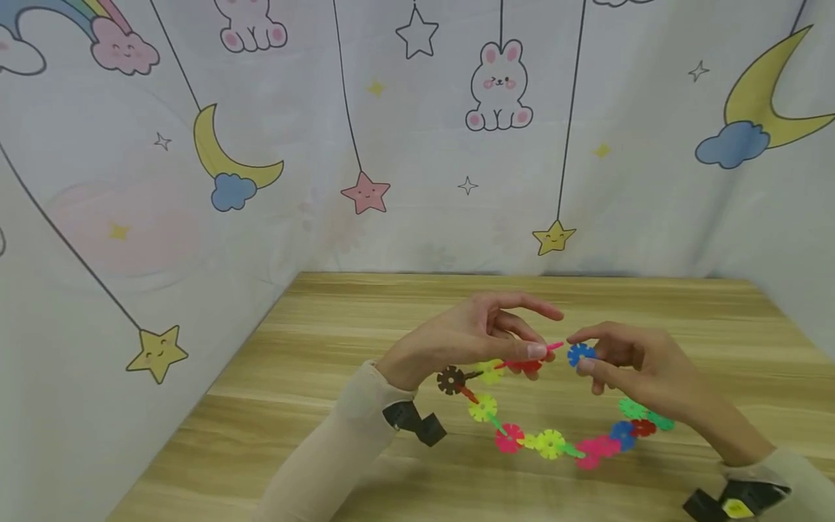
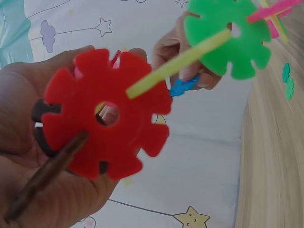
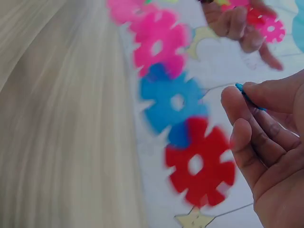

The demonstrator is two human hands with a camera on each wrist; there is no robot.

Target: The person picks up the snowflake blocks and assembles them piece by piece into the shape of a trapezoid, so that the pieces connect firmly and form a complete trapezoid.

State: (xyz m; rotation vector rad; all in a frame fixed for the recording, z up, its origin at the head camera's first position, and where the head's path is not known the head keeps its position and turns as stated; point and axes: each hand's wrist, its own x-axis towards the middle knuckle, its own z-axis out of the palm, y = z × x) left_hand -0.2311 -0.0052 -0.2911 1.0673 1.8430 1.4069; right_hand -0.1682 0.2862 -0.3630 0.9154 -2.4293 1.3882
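Between thumb and fingers my left hand [image 1: 483,333] pinches a pink notched disc [image 1: 554,346], seen edge-on. A red notched disc [image 2: 114,137] hangs by that hand. My right hand [image 1: 646,366] pinches a blue notched disc [image 1: 580,354]; a small gap parts it from the pink one. From the left hand a chain of interlocked discs curves down and right, with a brown disc [image 1: 450,380], yellow discs [image 1: 483,407], pink discs [image 1: 509,438] and a red disc [image 3: 199,164]. My right hand [image 3: 273,123] partly hides its blue disc in the right wrist view.
Two green discs [image 2: 288,80] lie on the wood-grain table [image 1: 313,326], near the chain's right end in the head view. A white curtain [image 1: 417,239] printed with stars, moons and rabbits stands behind the table and along its left side.
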